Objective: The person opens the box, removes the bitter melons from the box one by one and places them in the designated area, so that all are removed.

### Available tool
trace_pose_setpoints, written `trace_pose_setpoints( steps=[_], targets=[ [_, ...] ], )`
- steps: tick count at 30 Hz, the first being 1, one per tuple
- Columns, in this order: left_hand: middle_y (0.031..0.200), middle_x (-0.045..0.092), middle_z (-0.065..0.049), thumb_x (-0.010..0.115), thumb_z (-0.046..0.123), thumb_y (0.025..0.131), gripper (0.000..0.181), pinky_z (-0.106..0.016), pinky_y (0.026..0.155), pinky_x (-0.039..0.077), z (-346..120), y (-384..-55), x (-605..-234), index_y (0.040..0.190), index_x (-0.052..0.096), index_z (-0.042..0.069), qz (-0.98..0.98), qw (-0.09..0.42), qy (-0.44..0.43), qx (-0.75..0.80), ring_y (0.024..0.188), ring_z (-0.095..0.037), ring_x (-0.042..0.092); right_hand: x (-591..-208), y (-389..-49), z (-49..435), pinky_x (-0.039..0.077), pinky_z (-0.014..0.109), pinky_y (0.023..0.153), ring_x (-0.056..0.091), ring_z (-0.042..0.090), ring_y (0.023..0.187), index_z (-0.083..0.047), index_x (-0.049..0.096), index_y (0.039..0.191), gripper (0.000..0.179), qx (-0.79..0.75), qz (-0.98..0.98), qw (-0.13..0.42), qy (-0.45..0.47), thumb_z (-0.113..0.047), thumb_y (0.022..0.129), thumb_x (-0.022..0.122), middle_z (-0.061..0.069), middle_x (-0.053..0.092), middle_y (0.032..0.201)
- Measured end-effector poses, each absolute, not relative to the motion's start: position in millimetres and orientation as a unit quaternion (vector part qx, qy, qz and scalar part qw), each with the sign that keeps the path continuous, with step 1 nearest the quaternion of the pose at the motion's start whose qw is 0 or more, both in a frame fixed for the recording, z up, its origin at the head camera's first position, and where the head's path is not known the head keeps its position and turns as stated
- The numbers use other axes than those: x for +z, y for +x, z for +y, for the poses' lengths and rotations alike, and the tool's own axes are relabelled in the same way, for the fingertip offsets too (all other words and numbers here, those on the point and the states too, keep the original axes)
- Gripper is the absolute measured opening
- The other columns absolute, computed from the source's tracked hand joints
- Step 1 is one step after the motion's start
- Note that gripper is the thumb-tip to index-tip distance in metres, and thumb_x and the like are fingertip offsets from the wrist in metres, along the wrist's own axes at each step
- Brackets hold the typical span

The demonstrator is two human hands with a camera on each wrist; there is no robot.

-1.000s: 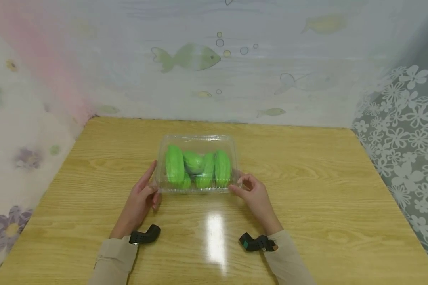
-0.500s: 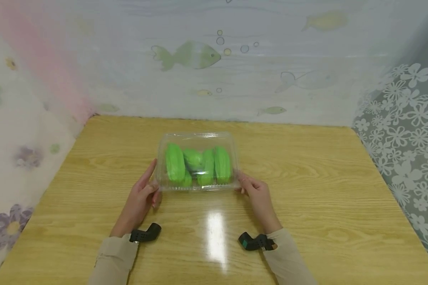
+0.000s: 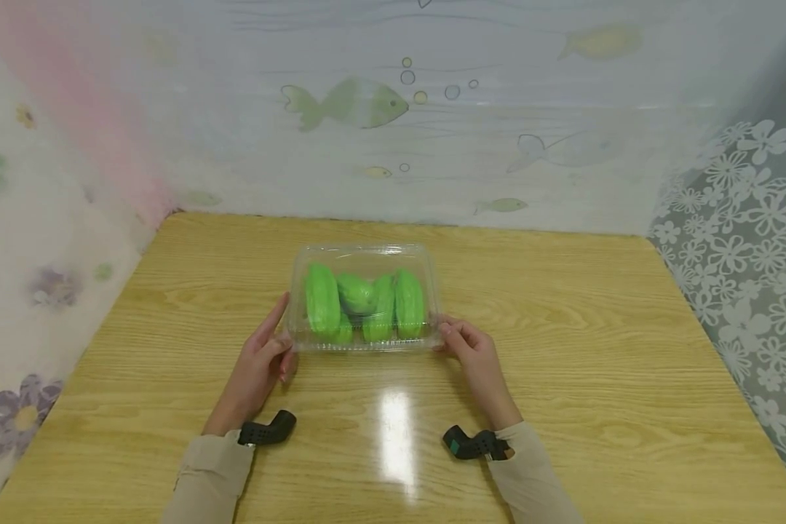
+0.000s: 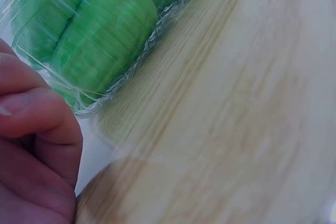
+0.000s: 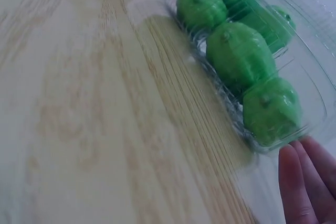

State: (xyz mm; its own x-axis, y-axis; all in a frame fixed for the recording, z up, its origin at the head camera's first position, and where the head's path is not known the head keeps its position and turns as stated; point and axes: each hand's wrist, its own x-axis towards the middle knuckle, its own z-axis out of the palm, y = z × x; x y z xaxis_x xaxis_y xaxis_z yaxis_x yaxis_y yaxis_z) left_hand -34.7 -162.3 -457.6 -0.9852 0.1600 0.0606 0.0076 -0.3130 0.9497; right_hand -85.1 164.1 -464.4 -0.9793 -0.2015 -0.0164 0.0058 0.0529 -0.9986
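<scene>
Head view shows a clear plastic box (image 3: 365,300) of green fruits (image 3: 322,300) in the middle of the wooden table (image 3: 596,364). The left hand (image 3: 257,367) sits at the box's 8 o'clock corner, thumb pressed to the rim, fingers lying fairly straight along its side. The right hand (image 3: 474,353) is at 4 o'clock, fingers curled against that corner; whether they actually pinch it is hard to tell. Both wrist views cut off most of each hand, showing only fingertips (image 5: 304,182) beside the ribbed plastic.
</scene>
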Motion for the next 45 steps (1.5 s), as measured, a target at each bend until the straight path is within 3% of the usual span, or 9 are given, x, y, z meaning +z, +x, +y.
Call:
trace_pose_setpoints(
  steps=[8, 14, 19, 25, 35, 40, 45],
  targets=[
    [0.055, 0.040, -0.003, 0.028, -0.008, 0.089, 0.063, -0.028, 0.041, 0.035, -161.8, -34.4, -458.7, 0.144, 0.015, 0.020, 0.593, 0.047, 0.073, 0.801, 0.047, -0.013, 0.039, -465.2, -87.9, 168.5, 0.049, 0.032, 0.076, 0.056, 0.020, 0.095, 0.001, 0.058, 0.089, 0.040, -0.682, 0.726, 0.035, -0.080, -0.037, 0.092, 0.047, 0.007, 0.059, 0.114],
    [0.054, 0.040, -0.004, 0.029, -0.007, 0.089, 0.063, -0.034, 0.040, 0.031, -162.2, -33.9, -458.3, 0.144, 0.015, 0.019, 0.594, 0.047, 0.078, 0.799, 0.046, -0.014, 0.039, -450.6, -85.2, 168.1, 0.047, 0.032, 0.079, 0.052, 0.019, 0.105, -0.001, 0.055, 0.106, 0.021, -0.668, 0.739, 0.027, -0.085, -0.016, 0.091, 0.053, 0.007, 0.056, 0.116],
    [0.054, 0.040, -0.003, 0.029, -0.008, 0.089, 0.063, -0.035, 0.040, 0.030, -164.1, -37.9, -455.5, 0.144, 0.015, 0.018, 0.598, 0.049, 0.082, 0.795, 0.047, -0.013, 0.040, -433.7, -87.8, 170.3, 0.043, 0.040, 0.087, 0.046, 0.025, 0.114, -0.009, 0.044, 0.127, 0.040, -0.610, 0.781, 0.011, -0.131, -0.006, 0.088, 0.055, 0.008, 0.046, 0.128],
    [0.056, 0.042, -0.004, 0.031, -0.007, 0.089, 0.062, -0.033, 0.040, 0.032, -166.6, -43.8, -453.3, 0.144, 0.016, 0.019, 0.598, 0.051, 0.094, 0.794, 0.048, -0.013, 0.041, -419.7, -98.6, 175.0, 0.042, 0.043, 0.088, 0.040, 0.027, 0.120, -0.021, 0.033, 0.137, 0.058, -0.570, 0.804, 0.019, -0.168, -0.007, 0.086, 0.058, -0.002, 0.035, 0.138],
    [0.062, 0.046, -0.003, 0.032, -0.006, 0.088, 0.062, -0.029, 0.041, 0.035, -167.0, -38.4, -461.7, 0.144, 0.017, 0.016, 0.588, 0.053, 0.091, 0.802, 0.051, -0.012, 0.043, -409.2, -112.4, 166.5, 0.038, 0.048, 0.090, 0.035, 0.032, 0.122, -0.011, 0.027, 0.140, 0.069, -0.533, 0.821, 0.014, -0.207, 0.001, 0.081, 0.062, 0.011, 0.027, 0.141],
    [0.086, 0.044, -0.007, 0.033, -0.005, 0.090, 0.055, -0.027, 0.049, 0.040, -164.1, -39.0, -460.8, 0.142, 0.023, 0.011, 0.600, 0.025, 0.077, 0.796, 0.062, -0.015, 0.044, -407.7, -115.8, 162.7, 0.036, 0.050, 0.092, 0.027, 0.034, 0.126, -0.006, 0.023, 0.141, 0.071, -0.528, 0.812, 0.035, -0.247, 0.006, 0.080, 0.058, 0.014, 0.020, 0.144],
    [0.127, 0.035, -0.011, 0.033, -0.001, 0.093, 0.050, -0.031, 0.073, 0.047, -162.2, -40.9, -456.4, 0.140, 0.029, 0.015, 0.648, -0.002, 0.047, 0.760, 0.098, -0.021, 0.048, -406.9, -116.0, 162.7, 0.034, 0.051, 0.093, 0.022, 0.030, 0.129, -0.003, 0.025, 0.140, 0.068, -0.517, 0.811, 0.029, -0.273, 0.006, 0.081, 0.059, 0.015, 0.017, 0.144]
  ],
)
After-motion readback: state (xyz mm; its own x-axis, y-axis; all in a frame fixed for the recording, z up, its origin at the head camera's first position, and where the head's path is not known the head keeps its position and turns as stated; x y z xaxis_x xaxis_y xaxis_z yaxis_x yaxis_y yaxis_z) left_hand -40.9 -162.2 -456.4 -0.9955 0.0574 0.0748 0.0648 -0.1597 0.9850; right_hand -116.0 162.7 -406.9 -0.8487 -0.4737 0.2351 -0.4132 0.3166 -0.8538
